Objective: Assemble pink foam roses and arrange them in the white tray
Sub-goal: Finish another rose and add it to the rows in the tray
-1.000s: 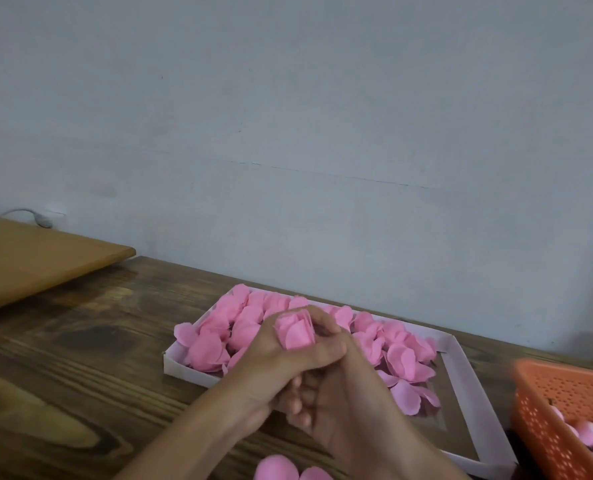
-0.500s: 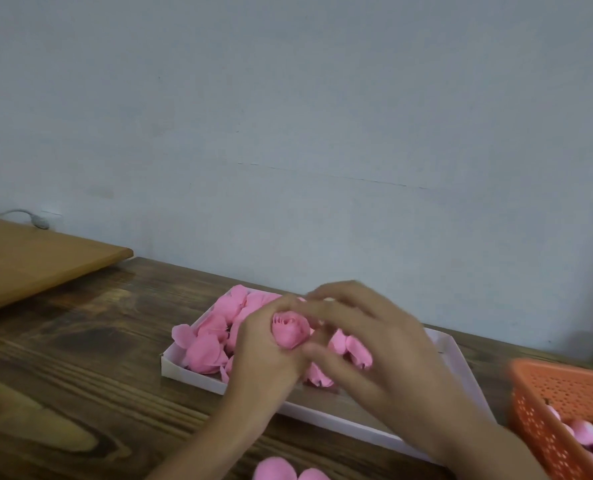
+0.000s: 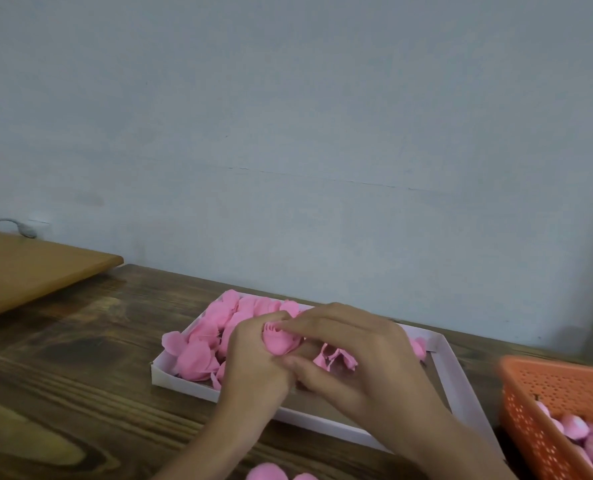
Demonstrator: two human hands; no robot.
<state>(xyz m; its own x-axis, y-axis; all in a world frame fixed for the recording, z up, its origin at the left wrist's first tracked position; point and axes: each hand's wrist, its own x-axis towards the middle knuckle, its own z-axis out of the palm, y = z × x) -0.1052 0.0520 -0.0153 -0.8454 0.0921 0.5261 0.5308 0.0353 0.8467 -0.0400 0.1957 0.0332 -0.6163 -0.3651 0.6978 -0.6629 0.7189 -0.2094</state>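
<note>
Pink foam rose (image 3: 281,341) is hovering just above the white tray (image 3: 184,382), your left hand (image 3: 253,358) gripping it with curled fingers. Your right hand (image 3: 367,358) is pinching it from the other side (loose petals (image 3: 198,358) are lying in the tray).

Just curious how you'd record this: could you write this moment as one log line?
left hand: grips pink foam rose | right hand: pinches it | where: above white tray | orange basket: far right

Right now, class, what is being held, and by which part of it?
A pink foam rose: the left hand grips its side; the right hand pinches it, finger on top, thumb beneath.
</note>
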